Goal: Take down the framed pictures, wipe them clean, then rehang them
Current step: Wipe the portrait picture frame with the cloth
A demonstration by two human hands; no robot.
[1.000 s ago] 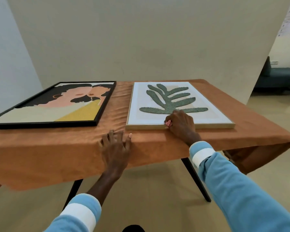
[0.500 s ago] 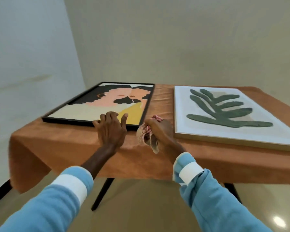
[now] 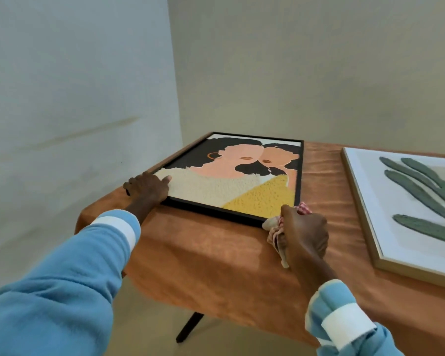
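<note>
A black-framed picture of two faces lies flat on the left part of the table. My left hand rests on its near left corner, fingers curled over the frame edge, thumb on the picture. My right hand is closed on a red-and-white checked cloth at the frame's near right corner. A light wood-framed picture of a green leaf lies flat to the right, partly cut off by the view's edge.
An orange cloth covers the table and hangs over its front edge. A dark table leg shows below. Pale walls meet in a corner behind the table, close to its left end.
I have shifted left from the leaf picture to the black-framed one. My left hand slid to its near left corner. My right hand brought the cloth to its near right corner.
</note>
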